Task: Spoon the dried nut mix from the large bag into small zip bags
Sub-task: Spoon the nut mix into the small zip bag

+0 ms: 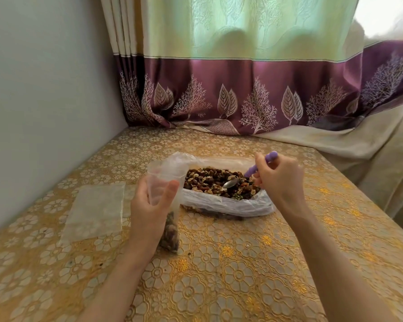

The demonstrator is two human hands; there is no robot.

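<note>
While the left hand (150, 203) grips a partly filled small zip bag (165, 201) upright, mouth open, the right hand (280, 176) pinches the spoon (249, 174), bowl in the nut mix (214, 180) of the large bag (228, 205) just behind. Step: scooping. Next: carry level to the mouth.

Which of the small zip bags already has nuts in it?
The small zip bag held upright in the left hand; nut mix shows at its bottom. The other zip bags lie flat and empty to its left.
</note>
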